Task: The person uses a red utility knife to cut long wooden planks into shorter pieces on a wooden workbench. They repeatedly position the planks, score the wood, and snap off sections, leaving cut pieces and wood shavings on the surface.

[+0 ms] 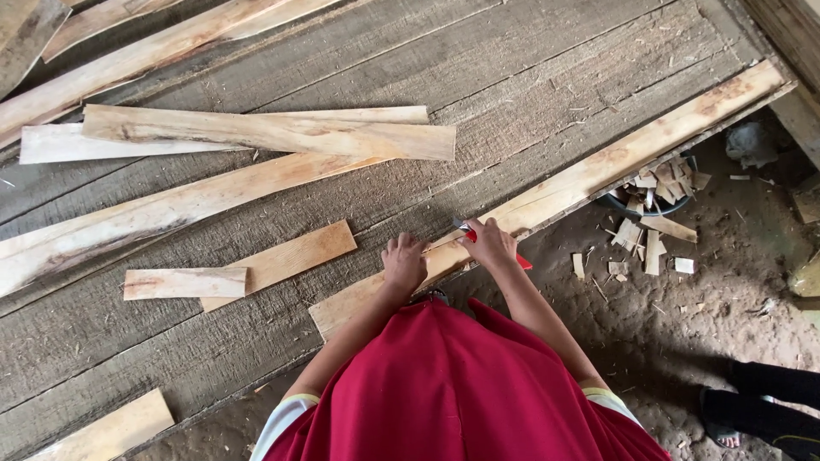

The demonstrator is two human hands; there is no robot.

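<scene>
Left hand [403, 263] pressing flat, fingers curled, on long pale plank [598, 166] lying diagonally along edge of grey wooden platform [512, 77]. Right hand [491, 242] closing around red-handled tool [471, 234] (blade hidden), resting on same plank — red tip [523, 264] showing below wrist. Shorter offcuts [256, 265] lying left; basin of wood scraps [662, 188] sitting on dirt beyond.
</scene>
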